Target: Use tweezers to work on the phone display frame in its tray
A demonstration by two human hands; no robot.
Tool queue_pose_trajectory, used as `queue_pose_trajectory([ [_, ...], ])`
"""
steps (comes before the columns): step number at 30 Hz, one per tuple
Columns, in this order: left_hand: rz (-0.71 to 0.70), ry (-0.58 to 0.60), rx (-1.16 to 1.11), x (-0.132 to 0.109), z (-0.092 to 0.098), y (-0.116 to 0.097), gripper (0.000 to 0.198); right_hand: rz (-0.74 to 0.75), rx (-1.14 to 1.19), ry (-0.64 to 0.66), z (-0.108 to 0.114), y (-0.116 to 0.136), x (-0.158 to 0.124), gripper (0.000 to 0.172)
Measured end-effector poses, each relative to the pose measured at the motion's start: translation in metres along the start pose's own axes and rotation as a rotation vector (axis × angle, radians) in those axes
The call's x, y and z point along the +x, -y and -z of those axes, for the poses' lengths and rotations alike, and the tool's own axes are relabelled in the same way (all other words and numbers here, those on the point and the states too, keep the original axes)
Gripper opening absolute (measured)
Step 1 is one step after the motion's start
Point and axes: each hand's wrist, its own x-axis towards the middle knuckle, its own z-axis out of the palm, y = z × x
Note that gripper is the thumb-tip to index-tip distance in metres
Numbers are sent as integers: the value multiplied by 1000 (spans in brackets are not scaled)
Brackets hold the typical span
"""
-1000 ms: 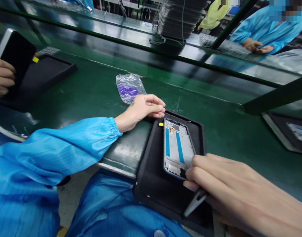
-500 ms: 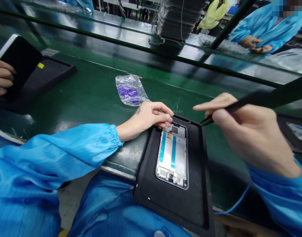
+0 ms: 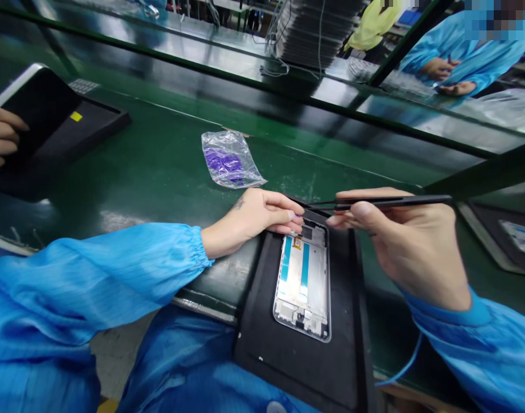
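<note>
My right hand (image 3: 408, 246) is closed around black tweezers (image 3: 391, 201), held nearly level. Their thin tips point left and reach close to the fingers of my left hand (image 3: 262, 215). That hand is pinched over the top left end of an open phone frame (image 3: 316, 275); a speck of purple shows between its fingers, too small to name. The silver frame has two blue strips and a small orange flex piece, and lies on a black tray (image 3: 297, 367). The tray's front end extends past the table edge, above my lap.
A clear plastic bag with purple contents (image 3: 228, 159) lies behind my left hand. At far left, another person's hand (image 3: 2, 135) holds a dark phone-like panel (image 3: 43, 109) over a black tray (image 3: 103, 117). Another tray (image 3: 494, 241) with a phone frame is at right.
My right hand has moved left and turned the tweezers level, bringing their tips from the tray's far right corner to my left fingers. The left hand stays pinched at the frame's top.
</note>
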Motion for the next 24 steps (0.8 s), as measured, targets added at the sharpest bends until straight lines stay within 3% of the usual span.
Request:
queue_pose_trajectory([
  [4, -15, -2, 34, 0, -1, 0, 10, 60, -89, -36, -6, -2, -6, 10],
  [9, -46, 1, 112, 2, -1, 2, 10, 81, -224, -3, -2, -3, -3, 20],
  [24, -259, 63, 365, 7, 5, 13, 15, 27, -255, 112, -2, 1, 0, 25],
])
